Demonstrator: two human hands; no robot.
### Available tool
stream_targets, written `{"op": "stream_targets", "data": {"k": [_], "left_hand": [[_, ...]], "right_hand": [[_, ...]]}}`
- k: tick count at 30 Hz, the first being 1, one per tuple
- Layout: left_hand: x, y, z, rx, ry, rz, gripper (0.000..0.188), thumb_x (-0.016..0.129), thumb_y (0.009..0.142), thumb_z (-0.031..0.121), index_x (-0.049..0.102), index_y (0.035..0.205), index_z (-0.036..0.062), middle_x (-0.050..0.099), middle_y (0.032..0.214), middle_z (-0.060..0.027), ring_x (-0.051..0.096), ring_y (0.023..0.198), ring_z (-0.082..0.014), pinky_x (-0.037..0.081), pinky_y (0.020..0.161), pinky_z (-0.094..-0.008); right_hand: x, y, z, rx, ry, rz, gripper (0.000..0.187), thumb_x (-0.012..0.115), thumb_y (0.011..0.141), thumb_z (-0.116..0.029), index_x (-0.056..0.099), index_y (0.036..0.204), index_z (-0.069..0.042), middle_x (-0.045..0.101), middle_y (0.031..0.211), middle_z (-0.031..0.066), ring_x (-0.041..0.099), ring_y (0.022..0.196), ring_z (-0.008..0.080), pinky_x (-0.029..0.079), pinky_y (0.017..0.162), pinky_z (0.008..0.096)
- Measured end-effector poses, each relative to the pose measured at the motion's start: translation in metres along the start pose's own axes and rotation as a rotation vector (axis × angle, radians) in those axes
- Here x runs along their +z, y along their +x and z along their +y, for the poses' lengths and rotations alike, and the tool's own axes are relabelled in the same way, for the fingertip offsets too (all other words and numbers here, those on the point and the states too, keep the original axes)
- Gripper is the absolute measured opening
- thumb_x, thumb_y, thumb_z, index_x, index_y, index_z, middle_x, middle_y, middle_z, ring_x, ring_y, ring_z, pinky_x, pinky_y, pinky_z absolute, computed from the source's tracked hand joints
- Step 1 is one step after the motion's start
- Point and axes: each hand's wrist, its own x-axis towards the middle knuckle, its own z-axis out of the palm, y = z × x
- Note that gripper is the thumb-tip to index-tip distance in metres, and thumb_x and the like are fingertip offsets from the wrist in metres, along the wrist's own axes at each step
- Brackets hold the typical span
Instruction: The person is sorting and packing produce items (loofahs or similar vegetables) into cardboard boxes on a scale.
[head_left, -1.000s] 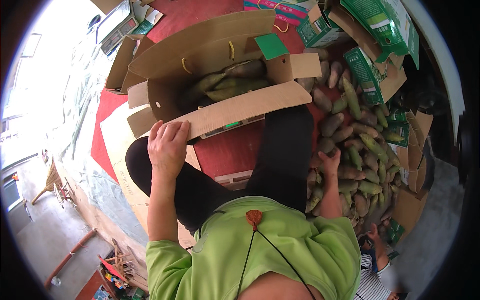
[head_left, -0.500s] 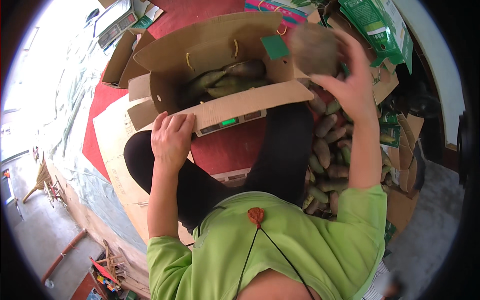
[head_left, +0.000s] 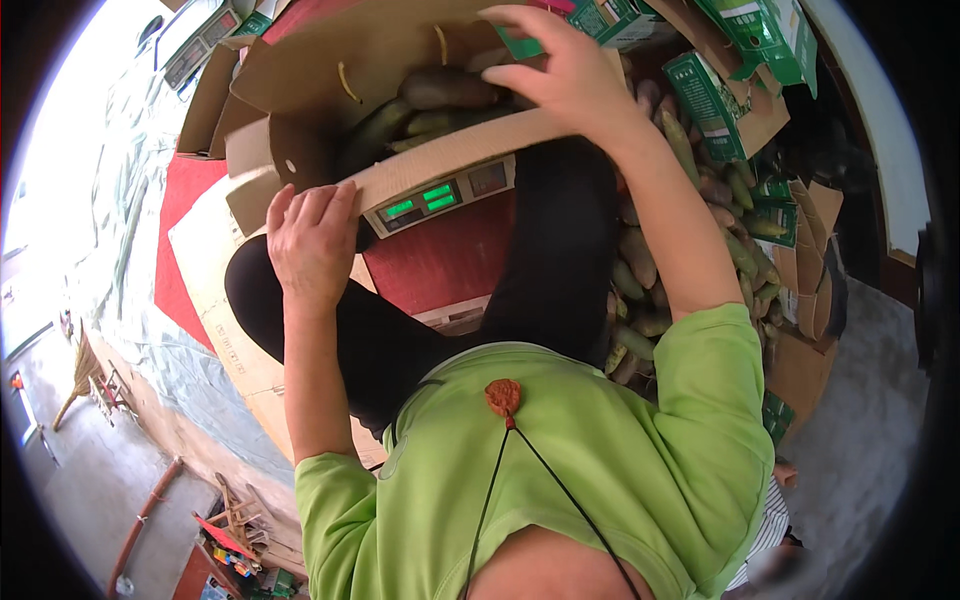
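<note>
A cardboard box (head_left: 320,60) with yellow cord handles rests over a digital scale (head_left: 440,197) with lit green readouts. Several long green and brown root vegetables (head_left: 375,130) lie inside the box, a thick brown one (head_left: 450,88) on top. My left hand (head_left: 314,240) is closed over the left end of the near flap (head_left: 460,150), fingers bent across its edge. Above the box's right side, my right hand (head_left: 560,75) has its fingers and thumb spread, with nothing seen between them. The box's right inner end is partly hidden by this hand.
To my right lies a heap of similar root vegetables (head_left: 640,260), beside torn green cartons (head_left: 710,105) and a cardboard carton (head_left: 815,260). Another scale (head_left: 195,45) stands at the far left. My black-trousered legs (head_left: 565,240) flank the red floor covering (head_left: 440,255).
My right hand has moved left from beside the box to above it and let go of the brown root vegetable. My left hand keeps its hold on the flap. More of the scale's display shows.
</note>
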Motion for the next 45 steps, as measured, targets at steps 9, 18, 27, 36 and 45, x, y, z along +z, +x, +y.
{"op": "stream_targets", "data": {"k": [9, 18, 27, 36, 45], "left_hand": [[-0.002, -0.005, 0.000, 0.004, 0.025, 0.065, 0.029, 0.070, 0.073, 0.014, 0.067, 0.101, 0.0117, 0.065, 0.094, -0.0020, 0.062, 0.092, -0.0189, 0.039, 0.099, -0.0409], [0.002, -0.001, -0.002, 0.001, 0.037, 0.095, 0.034, 0.073, 0.071, 0.017, 0.067, 0.104, 0.0129, 0.065, 0.095, -0.0023, 0.062, 0.096, -0.0193, 0.038, 0.101, -0.0420], [0.003, 0.000, 0.001, -0.005, 0.035, 0.078, 0.037, 0.074, 0.070, 0.019, 0.066, 0.106, 0.0138, 0.064, 0.095, -0.0018, 0.061, 0.097, -0.0194, 0.037, 0.101, -0.0424], [-0.001, -0.002, -0.002, -0.027, 0.029, 0.077, 0.040, 0.073, 0.066, 0.012, 0.066, 0.106, 0.0125, 0.065, 0.096, -0.0030, 0.061, 0.098, -0.0200, 0.036, 0.102, -0.0421], [-0.024, 0.004, -0.002, -0.215, -0.122, 0.023, 0.049, 0.077, 0.069, 0.017, 0.063, 0.116, 0.0116, 0.063, 0.107, -0.0065, 0.057, 0.108, -0.0237, 0.032, 0.105, -0.0458]], "right_hand": [[-0.033, -0.153, 0.071, 0.549, 0.318, 0.332, 0.032, 0.062, 0.086, -0.003, 0.058, 0.118, 0.000, 0.063, 0.112, 0.0060, 0.059, 0.102, 0.0147, 0.046, 0.089, 0.0280], [0.038, -0.326, 0.156, 0.976, 0.230, 0.113, 0.028, 0.059, 0.087, -0.003, 0.060, 0.115, 0.001, 0.066, 0.103, 0.0081, 0.060, 0.096, 0.0140, 0.047, 0.083, 0.0279], [0.091, -0.387, 0.195, 1.025, 0.257, 0.066, 0.036, 0.068, 0.077, -0.011, 0.062, 0.111, -0.001, 0.067, 0.099, 0.0211, 0.065, 0.096, 0.0310, 0.049, 0.082, 0.0367], [0.061, -0.313, 0.166, 1.168, 0.583, 0.226, 0.032, 0.064, 0.083, -0.008, 0.061, 0.114, 0.001, 0.067, 0.102, 0.0092, 0.063, 0.092, 0.0206, 0.050, 0.080, 0.0328], [0.013, -0.208, 0.175, 0.997, 0.691, 0.249, 0.012, 0.061, 0.087, -0.009, 0.063, 0.099, -0.006, 0.063, 0.087, 0.0001, 0.059, 0.076, 0.0082, 0.046, 0.063, 0.0227]]}}
